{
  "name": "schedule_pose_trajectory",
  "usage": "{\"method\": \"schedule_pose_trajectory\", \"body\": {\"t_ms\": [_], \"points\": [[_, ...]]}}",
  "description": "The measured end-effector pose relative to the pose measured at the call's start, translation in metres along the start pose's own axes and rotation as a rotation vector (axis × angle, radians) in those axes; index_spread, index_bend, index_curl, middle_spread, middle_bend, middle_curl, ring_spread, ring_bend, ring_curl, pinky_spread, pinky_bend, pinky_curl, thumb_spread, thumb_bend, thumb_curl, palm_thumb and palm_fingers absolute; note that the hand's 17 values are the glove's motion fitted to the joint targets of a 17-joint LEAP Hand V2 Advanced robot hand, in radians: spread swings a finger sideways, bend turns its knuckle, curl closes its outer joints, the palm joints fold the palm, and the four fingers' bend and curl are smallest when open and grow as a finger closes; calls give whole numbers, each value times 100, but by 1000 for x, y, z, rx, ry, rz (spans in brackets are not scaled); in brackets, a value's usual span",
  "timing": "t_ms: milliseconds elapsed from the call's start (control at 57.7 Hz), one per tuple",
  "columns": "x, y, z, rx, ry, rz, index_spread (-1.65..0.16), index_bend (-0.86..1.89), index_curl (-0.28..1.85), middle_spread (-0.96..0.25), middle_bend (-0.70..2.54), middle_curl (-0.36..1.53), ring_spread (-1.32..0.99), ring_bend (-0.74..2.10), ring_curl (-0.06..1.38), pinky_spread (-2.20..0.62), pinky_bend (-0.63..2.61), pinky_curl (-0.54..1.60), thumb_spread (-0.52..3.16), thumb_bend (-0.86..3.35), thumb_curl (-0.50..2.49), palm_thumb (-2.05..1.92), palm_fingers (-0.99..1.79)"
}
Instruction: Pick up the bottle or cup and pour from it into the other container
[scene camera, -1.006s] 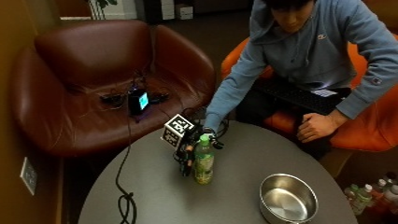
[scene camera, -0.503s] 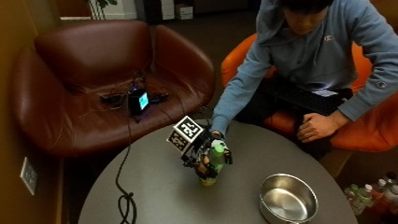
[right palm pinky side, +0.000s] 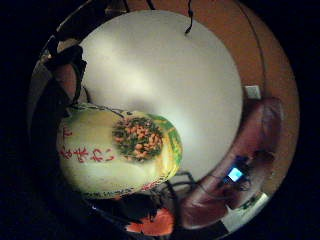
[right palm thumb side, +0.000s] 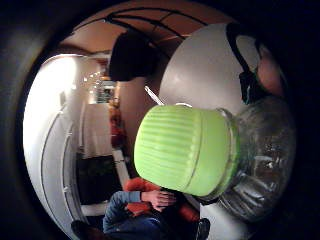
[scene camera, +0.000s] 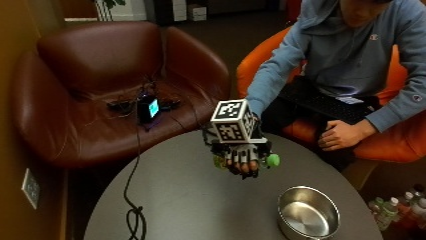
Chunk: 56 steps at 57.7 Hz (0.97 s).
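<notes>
Gloved right hand (scene camera: 243, 159) grips bottle (scene camera: 266, 160) sideways above table (scene camera: 180, 200), green cap (right palm thumb side: 185, 150) on, aimed toward steel bowl (scene camera: 308, 212), which sits near but apart. Advice: carry mouth over bowl, uncap before tilting further; bare hand (scene camera: 339, 135) idle on lap

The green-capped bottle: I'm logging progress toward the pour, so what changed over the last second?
The gloved right hand lifted the green-capped plastic bottle off the round grey table and tipped it sideways, cap toward the steel bowl. The bowl stayed put; the cap is still on.
</notes>
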<state>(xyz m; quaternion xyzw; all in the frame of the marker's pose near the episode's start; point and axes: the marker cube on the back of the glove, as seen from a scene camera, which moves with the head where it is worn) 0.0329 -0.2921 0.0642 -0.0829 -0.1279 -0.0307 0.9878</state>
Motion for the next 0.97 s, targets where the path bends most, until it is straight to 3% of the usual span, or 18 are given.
{"method": "schedule_pose_trajectory", "body": {"t_ms": [243,382,503,971], "points": [[-67,-32,-12,-86,616,0,-19,15,40,-10,39,49,-19,48,44,-16,30,37,25,-4,70,96,117],[-106,-20,25,-157,1080,70,-19,15,40,-10,38,50,-19,47,45,-16,31,38,25,-4,71,96,117],[-129,-17,53,-106,1377,136,-19,15,40,-10,38,50,-20,47,45,-16,32,38,27,-4,71,94,117],[-176,-26,79,-94,1485,131,-20,14,39,-11,37,51,-21,47,44,-18,33,39,34,-4,72,90,117]]}}
